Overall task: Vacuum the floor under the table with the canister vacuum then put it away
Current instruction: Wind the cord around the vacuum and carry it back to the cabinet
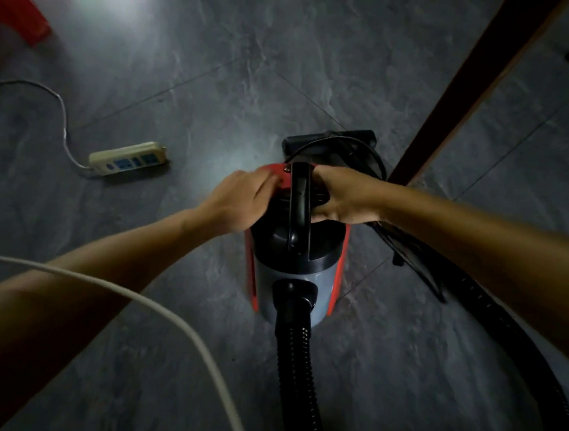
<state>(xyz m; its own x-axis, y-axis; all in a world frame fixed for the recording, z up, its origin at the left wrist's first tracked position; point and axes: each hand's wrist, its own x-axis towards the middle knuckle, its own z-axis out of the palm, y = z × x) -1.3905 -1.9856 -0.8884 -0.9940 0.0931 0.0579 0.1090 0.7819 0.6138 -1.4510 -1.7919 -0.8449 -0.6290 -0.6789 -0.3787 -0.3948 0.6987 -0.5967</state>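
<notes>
A red, black and grey canister vacuum (293,271) stands on the dark tiled floor in the middle of the view, its black carry handle (299,209) on top. My left hand (239,201) rests on the red top edge, left of the handle. My right hand (343,196) grips the black top, right of the handle, fingers curled around it. A black ribbed hose (300,371) runs from the canister's near end toward me and loops round the right side. The black floor nozzle (331,140) lies just beyond the canister.
A cream power strip (128,160) with a white cord (62,110) lies on the floor at left. A white cable (170,322) crosses over my left forearm. A brown table leg (466,90) slants up at right. A red stool (12,9) stands at the far left.
</notes>
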